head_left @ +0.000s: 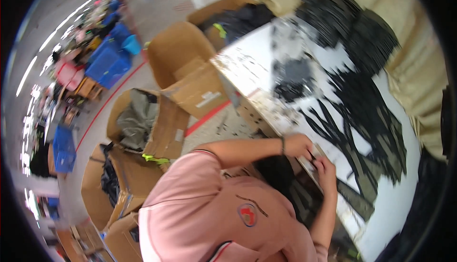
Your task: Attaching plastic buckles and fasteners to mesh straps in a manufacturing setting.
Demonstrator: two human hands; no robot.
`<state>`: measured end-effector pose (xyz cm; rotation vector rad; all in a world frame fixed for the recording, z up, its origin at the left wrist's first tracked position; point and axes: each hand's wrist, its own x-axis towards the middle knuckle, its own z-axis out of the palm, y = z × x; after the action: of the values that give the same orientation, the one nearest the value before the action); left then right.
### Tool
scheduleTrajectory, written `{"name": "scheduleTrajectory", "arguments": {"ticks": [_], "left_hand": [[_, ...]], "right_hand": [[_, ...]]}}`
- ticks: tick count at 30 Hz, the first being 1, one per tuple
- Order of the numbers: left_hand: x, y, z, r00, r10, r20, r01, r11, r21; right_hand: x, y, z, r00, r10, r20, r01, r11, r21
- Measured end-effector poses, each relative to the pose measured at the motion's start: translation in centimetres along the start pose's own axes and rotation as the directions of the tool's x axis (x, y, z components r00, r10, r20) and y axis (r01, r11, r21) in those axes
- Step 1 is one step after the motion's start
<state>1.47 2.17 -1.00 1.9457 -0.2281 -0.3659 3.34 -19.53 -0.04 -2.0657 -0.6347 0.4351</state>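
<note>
1. Our grip is narrow: the bare left hand (297,145) and bare right hand (326,171) come close together, fingers pinched on a small dark piece (312,156), too blurred for us to tell its kind, at the near edge of the worktop.
2. Far to our left, bright blue plastic crates (109,59) stand among mixed goods beyond a red floor line (110,104).
3. Nearer, we see open brown cardboard boxes (164,128); one holds crumpled grey-green cloth (135,126), and another, beside the worktop's far corner, holds black material (243,19).
4. Our pink short-sleeved shirt (195,205) fills the lower middle, and a dark wristband (283,146) circles our left wrist.
5. On the flat white worktop (397,205), past our hands, lies clear plastic wrapping (285,38) with a dark patch showing in it.
6. Right of that, we have long flat black and olive strips (373,119) spread in a loose fan, with thick ridged black bundles (328,14) behind them.
7. At our far right hangs a cream fabric curtain (419,81).
</note>
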Motion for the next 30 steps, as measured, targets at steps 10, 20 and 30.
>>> {"name": "scheduleTrajectory", "arguments": {"ticks": [10, 20, 30], "left_hand": [[-0.1, 0.5, -1.4, 0.998, -0.066, 0.016, 0.068, 0.945, -0.320], [3.5, -4.9, -12.5, 0.838, 0.180, -0.515, 0.212, 0.762, 0.611], [4.7, -4.8, -11.2, 0.825, 0.367, -0.429, -0.008, 0.768, 0.640]], "right_hand": [[1.0, -2.0, 1.6, 0.996, -0.004, -0.091, 0.006, 1.000, 0.021], [1.9, -0.8, 2.0, 0.994, -0.110, 0.004, 0.110, 0.994, -0.010], [1.6, 0.7, 2.3, 0.988, 0.025, -0.155, -0.014, 0.997, 0.072]]}}
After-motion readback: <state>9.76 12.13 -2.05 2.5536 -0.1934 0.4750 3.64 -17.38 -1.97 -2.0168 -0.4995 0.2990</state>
